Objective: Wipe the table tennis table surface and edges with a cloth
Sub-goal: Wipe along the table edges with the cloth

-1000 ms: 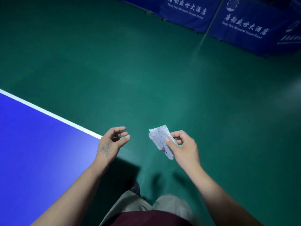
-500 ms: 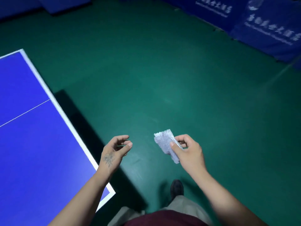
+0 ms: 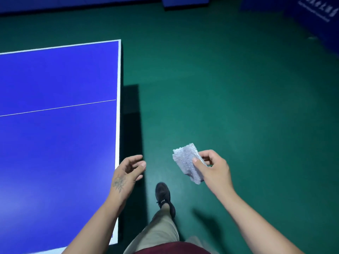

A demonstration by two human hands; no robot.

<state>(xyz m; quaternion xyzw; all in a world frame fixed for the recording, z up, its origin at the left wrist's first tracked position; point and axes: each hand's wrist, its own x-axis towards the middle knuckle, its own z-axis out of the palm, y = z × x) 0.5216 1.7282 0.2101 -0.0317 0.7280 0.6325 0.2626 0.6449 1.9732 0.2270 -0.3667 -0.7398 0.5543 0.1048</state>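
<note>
The blue table tennis table (image 3: pixel 55 140) fills the left of the view, with a white border and a thin white centre line. Its end edge (image 3: pixel 118 107) runs down the middle of the frame. My right hand (image 3: pixel 213 169) pinches a folded pale grey cloth (image 3: pixel 185 160) between thumb and fingers, held in the air over the floor to the right of the table. My left hand (image 3: pixel 128 173) hovers at the table's end edge with fingers loosely curled, holding nothing.
Green sports floor (image 3: pixel 238 98) spreads to the right and beyond the table. Blue barrier panels (image 3: pixel 315 19) stand at the far right, and more run along the back. My leg and black shoe (image 3: pixel 162 197) are beside the table's edge.
The view has swung left, so the table's end edge now runs straight up the frame and much more of its surface shows. Both hands keep their pose; the cloth stays in my right hand.
</note>
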